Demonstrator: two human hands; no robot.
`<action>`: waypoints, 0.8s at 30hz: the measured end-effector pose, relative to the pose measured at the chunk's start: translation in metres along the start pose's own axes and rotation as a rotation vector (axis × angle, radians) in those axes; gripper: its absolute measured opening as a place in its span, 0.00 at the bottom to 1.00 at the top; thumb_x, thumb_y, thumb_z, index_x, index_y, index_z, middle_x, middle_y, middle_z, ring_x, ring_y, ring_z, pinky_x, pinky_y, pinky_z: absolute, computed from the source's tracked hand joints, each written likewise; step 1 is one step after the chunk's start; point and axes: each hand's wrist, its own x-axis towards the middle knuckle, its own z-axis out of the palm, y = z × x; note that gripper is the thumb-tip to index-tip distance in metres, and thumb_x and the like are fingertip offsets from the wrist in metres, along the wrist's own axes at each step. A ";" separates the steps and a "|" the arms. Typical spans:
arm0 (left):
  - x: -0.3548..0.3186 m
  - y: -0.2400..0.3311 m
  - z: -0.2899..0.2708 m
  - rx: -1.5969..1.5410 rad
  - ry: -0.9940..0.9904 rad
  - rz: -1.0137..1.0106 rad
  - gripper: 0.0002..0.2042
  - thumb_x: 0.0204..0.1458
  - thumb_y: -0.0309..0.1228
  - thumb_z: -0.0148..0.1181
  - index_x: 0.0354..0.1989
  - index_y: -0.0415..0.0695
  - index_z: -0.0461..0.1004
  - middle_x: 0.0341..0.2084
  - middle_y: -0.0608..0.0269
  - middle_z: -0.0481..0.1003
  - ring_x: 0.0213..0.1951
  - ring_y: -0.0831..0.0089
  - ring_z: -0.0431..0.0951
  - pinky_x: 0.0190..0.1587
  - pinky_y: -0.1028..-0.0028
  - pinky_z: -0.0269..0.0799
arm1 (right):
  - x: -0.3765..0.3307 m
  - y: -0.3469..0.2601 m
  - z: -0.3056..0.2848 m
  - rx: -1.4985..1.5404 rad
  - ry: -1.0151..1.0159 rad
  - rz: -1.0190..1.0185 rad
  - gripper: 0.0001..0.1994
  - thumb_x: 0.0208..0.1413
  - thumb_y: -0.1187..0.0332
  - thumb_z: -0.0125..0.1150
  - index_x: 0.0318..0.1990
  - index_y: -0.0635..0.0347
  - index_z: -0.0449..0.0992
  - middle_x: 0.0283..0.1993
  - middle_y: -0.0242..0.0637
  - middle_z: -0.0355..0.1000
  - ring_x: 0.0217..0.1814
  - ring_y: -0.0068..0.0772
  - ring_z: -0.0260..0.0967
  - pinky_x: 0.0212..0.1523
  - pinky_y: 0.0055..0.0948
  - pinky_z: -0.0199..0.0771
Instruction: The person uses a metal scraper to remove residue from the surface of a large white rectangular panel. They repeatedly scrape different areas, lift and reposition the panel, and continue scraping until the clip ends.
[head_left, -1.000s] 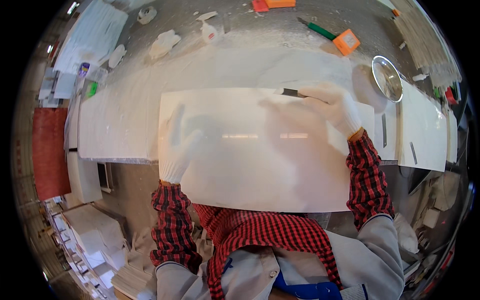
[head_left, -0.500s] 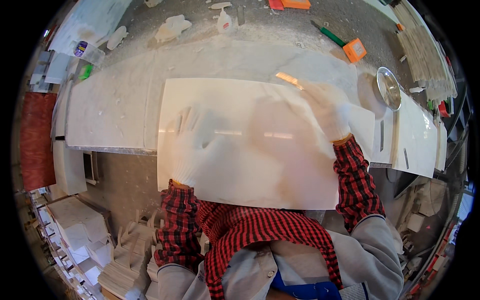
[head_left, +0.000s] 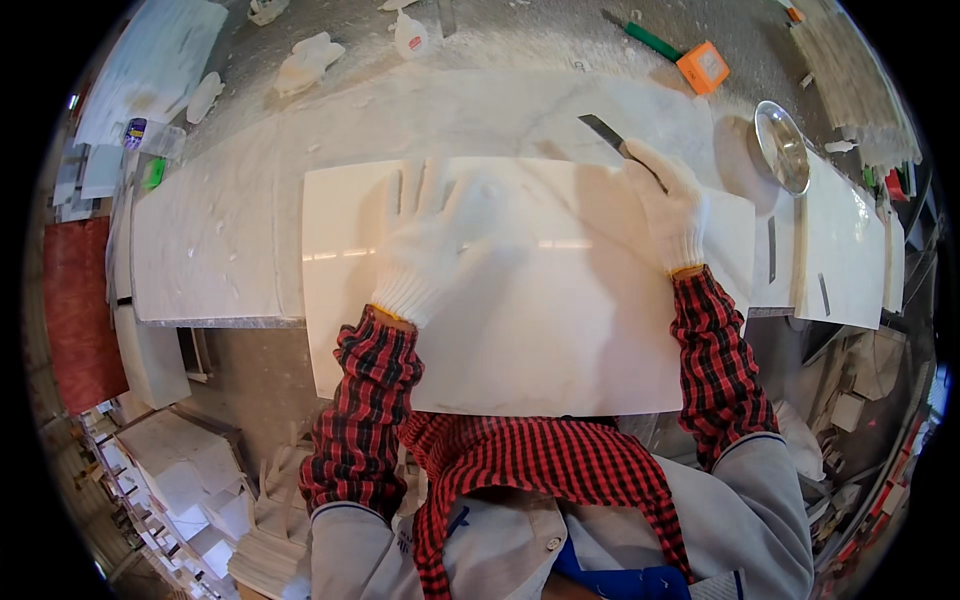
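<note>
The left hand (head_left: 440, 235) lay flat, fingers spread, pressed palm-down on the upper middle of a large white slab (head_left: 520, 330), apparently to steady it on the bench (head_left: 210, 250) while the other hand worked. It gripped nothing; the glove simply rested on the polished face. The right hand (head_left: 668, 205), also in a white knit glove, was closed around the handle of a flat-bladed scraper (head_left: 612, 135), its blade pointing up and left past the slab's far edge, near the upper right corner, as though held low to run along that edge. The slab lay across the pale marble bench with its near edge overhanging toward the person, which kept the working edge within easy reach of both arms in red checked sleeves. To the right, well apart from the hands, a round metal dish (head_left: 782, 147) stood on another white piece, and beyond it an orange block (head_left: 703, 67) with a green-handled tool (head_left: 652, 41) lay on the dusty bench. Crumpled white gloves (head_left: 305, 62) lay at the far left.
</note>
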 end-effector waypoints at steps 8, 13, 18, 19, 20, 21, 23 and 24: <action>0.009 0.017 0.008 0.047 -0.050 0.090 0.40 0.54 0.61 0.56 0.71 0.51 0.61 0.73 0.41 0.51 0.73 0.36 0.47 0.73 0.47 0.41 | 0.002 0.005 0.001 0.000 0.000 0.009 0.13 0.56 0.68 0.66 0.48 0.58 0.82 0.40 0.41 0.79 0.41 0.38 0.76 0.44 0.31 0.74; 0.007 0.013 0.006 0.076 -0.052 0.029 0.40 0.55 0.61 0.54 0.71 0.49 0.61 0.73 0.41 0.51 0.73 0.37 0.47 0.73 0.46 0.41 | 0.003 0.002 -0.003 -0.037 -0.008 -0.016 0.13 0.56 0.67 0.66 0.47 0.58 0.83 0.41 0.42 0.79 0.43 0.39 0.76 0.46 0.31 0.74; 0.004 0.000 0.010 0.118 0.065 0.035 0.38 0.56 0.60 0.53 0.69 0.46 0.63 0.71 0.42 0.55 0.72 0.39 0.51 0.72 0.46 0.43 | 0.001 0.003 -0.003 -0.025 -0.022 0.016 0.13 0.56 0.68 0.67 0.48 0.58 0.83 0.42 0.41 0.80 0.45 0.38 0.77 0.48 0.31 0.74; 0.003 -0.001 0.012 0.095 0.098 0.050 0.39 0.56 0.60 0.53 0.69 0.46 0.63 0.71 0.42 0.55 0.72 0.39 0.51 0.72 0.46 0.43 | 0.001 0.003 -0.003 -0.015 -0.022 0.019 0.13 0.56 0.68 0.67 0.48 0.58 0.83 0.43 0.41 0.80 0.46 0.38 0.77 0.49 0.31 0.74; 0.004 0.001 0.017 0.109 0.087 0.080 0.39 0.56 0.60 0.53 0.69 0.46 0.63 0.71 0.43 0.55 0.72 0.40 0.52 0.72 0.46 0.42 | 0.001 0.002 -0.004 -0.010 -0.018 0.028 0.13 0.56 0.68 0.67 0.48 0.58 0.83 0.43 0.41 0.80 0.46 0.38 0.77 0.49 0.31 0.74; 0.005 0.006 0.025 0.124 0.075 0.107 0.39 0.56 0.60 0.53 0.69 0.46 0.64 0.71 0.44 0.56 0.72 0.40 0.52 0.73 0.47 0.42 | 0.001 0.000 -0.004 -0.005 -0.017 0.036 0.13 0.56 0.68 0.67 0.48 0.58 0.83 0.43 0.41 0.80 0.46 0.38 0.77 0.49 0.30 0.74; 0.009 0.023 0.029 0.109 0.043 0.172 0.38 0.55 0.61 0.52 0.68 0.46 0.64 0.71 0.45 0.57 0.71 0.42 0.53 0.72 0.47 0.42 | 0.000 -0.001 -0.005 -0.014 -0.013 0.034 0.13 0.56 0.68 0.66 0.48 0.58 0.83 0.44 0.41 0.80 0.46 0.39 0.77 0.49 0.30 0.74; 0.013 0.036 0.025 0.078 0.022 0.209 0.38 0.55 0.61 0.52 0.68 0.46 0.65 0.70 0.46 0.58 0.71 0.42 0.54 0.72 0.48 0.43 | 0.000 0.000 -0.006 -0.030 -0.010 0.024 0.12 0.56 0.68 0.66 0.48 0.58 0.83 0.44 0.41 0.79 0.46 0.39 0.77 0.49 0.30 0.74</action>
